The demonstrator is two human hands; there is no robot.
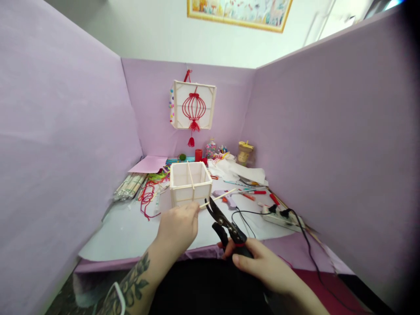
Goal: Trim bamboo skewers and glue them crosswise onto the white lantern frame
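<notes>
My left hand (179,223) is closed around one end of a thin wooden stick (226,194), which points up and to the right. In my right hand (252,260) are black pruning shears (226,223), with their blades apart around the stick just beyond my left fingers. Right behind my left hand stands a box-shaped frame (180,190) of pale sticks with white sides and an open top. Another stick (191,177) lies across its top, its near end hanging over the front.
A lilac glue gun (229,199) lies right of the frame, its cord near a power strip (284,218). Red cord (148,199) and bundled sticks (129,187) lie left. A finished lantern (195,106) hangs above the back. Lilac panels (328,122) enclose the table.
</notes>
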